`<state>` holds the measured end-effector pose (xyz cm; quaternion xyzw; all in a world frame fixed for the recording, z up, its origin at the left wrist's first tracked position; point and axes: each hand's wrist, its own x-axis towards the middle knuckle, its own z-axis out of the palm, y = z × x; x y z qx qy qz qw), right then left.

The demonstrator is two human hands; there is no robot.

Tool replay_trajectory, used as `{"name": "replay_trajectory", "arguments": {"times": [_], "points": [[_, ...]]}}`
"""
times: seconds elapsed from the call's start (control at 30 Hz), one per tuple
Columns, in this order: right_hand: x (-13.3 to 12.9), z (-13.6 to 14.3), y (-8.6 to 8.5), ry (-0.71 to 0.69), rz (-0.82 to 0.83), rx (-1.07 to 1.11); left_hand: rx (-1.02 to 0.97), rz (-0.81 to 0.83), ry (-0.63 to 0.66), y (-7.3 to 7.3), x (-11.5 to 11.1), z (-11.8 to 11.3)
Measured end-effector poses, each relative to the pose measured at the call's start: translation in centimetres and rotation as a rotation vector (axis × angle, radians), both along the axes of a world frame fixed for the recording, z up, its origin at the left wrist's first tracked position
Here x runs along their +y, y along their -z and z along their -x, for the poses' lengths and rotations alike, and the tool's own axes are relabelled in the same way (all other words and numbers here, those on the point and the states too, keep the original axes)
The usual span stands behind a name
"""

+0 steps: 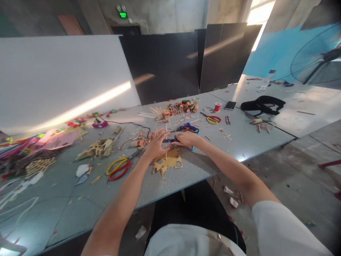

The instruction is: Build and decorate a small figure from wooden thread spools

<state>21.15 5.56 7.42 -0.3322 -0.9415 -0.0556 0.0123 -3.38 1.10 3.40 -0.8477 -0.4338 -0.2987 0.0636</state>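
The grip of the right hand (187, 139) is closed on a dark blue tool (173, 140), and the left hand (156, 144) bends over a thin pale stick (166, 128), though I cannot tell whether its fingers pinch it. The stick lies between the hands near the table's (195, 170) near edge, just left of the right grip, its long axis running from near edge toward far edge and the tool reaching crosswise to it, with a cut-out tan sheet (173, 159) on its near side. Beyond the hands, toward the far edge, sits a heap of red-banded cylinders (183, 106).
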Motion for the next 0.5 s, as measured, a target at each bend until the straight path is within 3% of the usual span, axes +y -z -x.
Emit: {"name": "replay_trajectory", "arguments": {"times": [0.5], "points": [[0.59,0.02,0.54,-0.003,0.011,0.000,-0.013,-0.012,0.010,0.02,0.08,0.07]]}}
